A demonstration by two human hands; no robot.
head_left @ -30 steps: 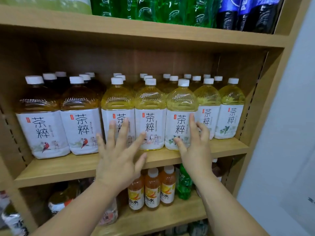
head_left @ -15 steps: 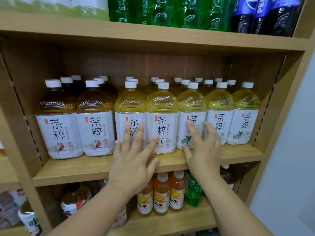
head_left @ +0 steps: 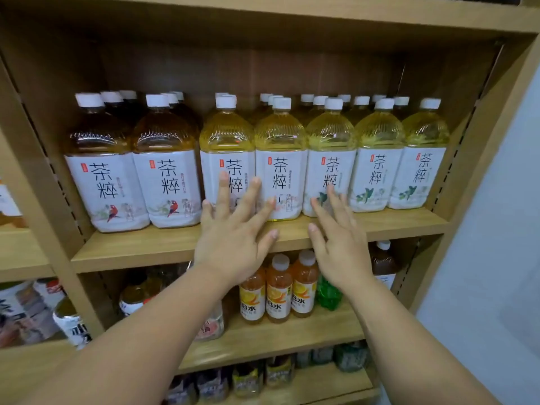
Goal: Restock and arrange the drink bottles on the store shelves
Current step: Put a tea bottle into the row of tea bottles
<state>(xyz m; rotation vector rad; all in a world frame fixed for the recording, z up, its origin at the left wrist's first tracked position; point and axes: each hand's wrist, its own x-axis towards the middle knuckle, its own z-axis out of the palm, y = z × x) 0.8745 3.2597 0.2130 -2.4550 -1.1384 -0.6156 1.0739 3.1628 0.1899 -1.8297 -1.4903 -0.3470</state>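
Fronting the tea bottles [head_left: 280, 171], left hand [head_left: 233, 238] and right hand [head_left: 339, 247] spread flat.

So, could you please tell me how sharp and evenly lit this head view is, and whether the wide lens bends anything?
Head view: the front tea bottles and both hands, left hand and right hand, are fairly sharp; the bottom-shelf bottles are blurred; the shelf back panel sits in shadow; the right upright leans from wide-angle distortion.
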